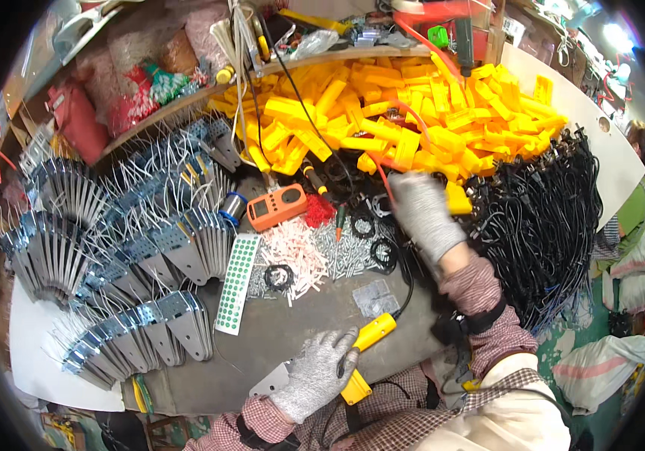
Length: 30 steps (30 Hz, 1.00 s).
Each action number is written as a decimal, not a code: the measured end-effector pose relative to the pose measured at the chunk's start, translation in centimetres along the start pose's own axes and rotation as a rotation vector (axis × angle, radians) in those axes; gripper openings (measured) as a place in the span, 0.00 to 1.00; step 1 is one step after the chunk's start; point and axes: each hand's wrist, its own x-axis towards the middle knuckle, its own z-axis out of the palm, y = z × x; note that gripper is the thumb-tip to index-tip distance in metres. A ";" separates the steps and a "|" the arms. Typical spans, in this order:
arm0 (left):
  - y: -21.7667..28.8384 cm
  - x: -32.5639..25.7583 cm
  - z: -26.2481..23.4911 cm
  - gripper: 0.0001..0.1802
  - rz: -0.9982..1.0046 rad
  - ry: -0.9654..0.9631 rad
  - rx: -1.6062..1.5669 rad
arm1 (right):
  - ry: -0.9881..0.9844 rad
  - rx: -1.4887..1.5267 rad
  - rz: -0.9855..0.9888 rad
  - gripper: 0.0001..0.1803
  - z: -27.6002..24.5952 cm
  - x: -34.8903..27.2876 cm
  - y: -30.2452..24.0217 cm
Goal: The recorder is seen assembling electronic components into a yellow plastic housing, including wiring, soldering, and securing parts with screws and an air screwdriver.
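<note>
Both of my hands wear grey knit gloves. Low in the middle, my left hand (319,372) is closed round a yellow plastic handle (375,331) that lies at a slant. A black cable runs up from the handle's far end. Beside the same hand, a flat grey metal plate (271,380) shows in part; whether it joins the handle is hidden. Farther off to the right, my right hand (422,214) reaches to the near edge of a heap of yellow plastic housings (443,105). Its fingers are smeared, and I cannot tell whether they hold anything.
Rows of metal plates with white wires (180,248) fill the left side. An orange meter (277,207), loose screws (345,252), small pale tubes (300,252) and a sheet of green dots (237,282) lie mid-table. Bundled black cables (540,218) hang over the right side.
</note>
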 end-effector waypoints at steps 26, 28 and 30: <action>4.6 8.5 2.4 0.19 0.073 -0.227 0.260 | -0.066 0.167 -0.009 0.14 4.6 2.7 0.6; 2.8 8.4 -1.1 0.21 0.039 -0.282 0.040 | 0.275 0.499 0.018 0.14 -0.5 0.0 -1.7; 2.7 7.2 -5.9 0.24 -0.218 -0.292 -0.354 | 0.581 1.028 0.002 0.16 -7.0 -2.3 -4.2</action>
